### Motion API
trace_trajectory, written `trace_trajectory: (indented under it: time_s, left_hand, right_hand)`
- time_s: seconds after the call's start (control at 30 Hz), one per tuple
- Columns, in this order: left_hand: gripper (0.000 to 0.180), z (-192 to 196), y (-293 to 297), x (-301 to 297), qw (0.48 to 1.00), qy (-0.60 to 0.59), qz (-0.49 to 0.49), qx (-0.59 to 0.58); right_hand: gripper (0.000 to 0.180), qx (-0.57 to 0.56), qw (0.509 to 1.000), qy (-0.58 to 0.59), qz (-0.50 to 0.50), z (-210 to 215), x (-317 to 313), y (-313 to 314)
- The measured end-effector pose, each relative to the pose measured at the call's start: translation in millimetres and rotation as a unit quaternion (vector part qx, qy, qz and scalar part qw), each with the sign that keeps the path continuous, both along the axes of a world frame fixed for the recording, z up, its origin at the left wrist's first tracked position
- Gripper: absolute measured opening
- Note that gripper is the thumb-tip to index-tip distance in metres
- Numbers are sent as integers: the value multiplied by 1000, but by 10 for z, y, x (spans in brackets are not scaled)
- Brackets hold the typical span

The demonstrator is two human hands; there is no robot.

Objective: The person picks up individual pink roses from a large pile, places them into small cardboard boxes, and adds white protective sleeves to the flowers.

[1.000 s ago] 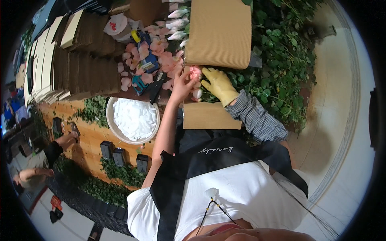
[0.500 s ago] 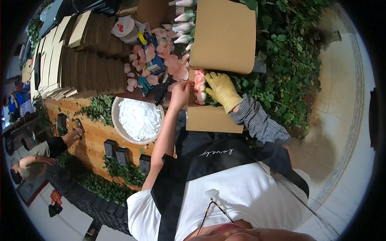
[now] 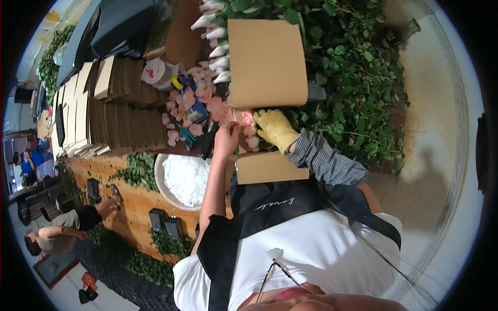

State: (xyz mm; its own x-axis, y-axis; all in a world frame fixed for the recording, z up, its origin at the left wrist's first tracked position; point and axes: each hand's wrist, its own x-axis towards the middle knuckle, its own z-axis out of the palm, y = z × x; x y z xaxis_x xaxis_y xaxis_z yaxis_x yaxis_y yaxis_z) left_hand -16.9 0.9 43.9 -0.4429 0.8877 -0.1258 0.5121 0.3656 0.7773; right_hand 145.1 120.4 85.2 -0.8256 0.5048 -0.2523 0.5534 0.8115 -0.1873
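Observation:
Pink roses [image 3: 249, 129] lie in a row on corrugated cardboard, their heads to the left. My right hand [image 3: 277, 129], in a yellow rubber glove, is curved over the roses from the right and holds them down. To the left of the heads is my bare left hand [image 3: 226, 141], its fingertips pinched together; what is between them is too small to make out. A tan cardboard sheet [image 3: 267, 62] stretches above the roses, and a lower cardboard flap [image 3: 272, 168] lies close to my apron. Loose pink petals [image 3: 218, 110] are scattered beyond my left hand.
Stacked cardboard pieces [image 3: 122, 127] stand at the left, near teal scissors [image 3: 188, 137]. Below them is a round tub [image 3: 161, 181] of white sleeves. Wrapped buds [image 3: 219, 50] stick out past the sheet. Leafy stems [image 3: 358, 93] heap at the right. Another person [image 3: 65, 225] is at far left.
My left hand has drawn slightly away from the rose heads, to the left. My right hand keeps its place on the roses. The whole view has shifted a little.

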Motion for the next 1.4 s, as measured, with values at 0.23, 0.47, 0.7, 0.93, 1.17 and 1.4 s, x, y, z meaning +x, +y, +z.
trace_trajectory:
  time_s: [0.23,0.47,0.7,0.93,1.17,1.4]
  left_hand:
    - [34,-180,-91,140,918,-369,-113,-96]
    - [35,-234,-66,153,931,-329,-120,-98]
    - [29,-566,-68,81,927,-339,-132,-90]
    - [34,1139,-622,-1035,984,57,-150,-80]
    - [37,2664,-1265,-3006,812,502,299,-2]
    - [80,2379,-976,-3552,852,411,314,-75]
  right_hand:
    - [48,-406,779,449,-166,642,303,303]
    - [48,-353,662,609,-256,518,562,1019]
    - [51,-647,720,243,67,917,605,955]
    - [67,-204,954,13,220,216,120,432]
    - [83,2,981,-46,188,-101,297,-106]
    - [83,16,985,-49,166,-72,318,-118]
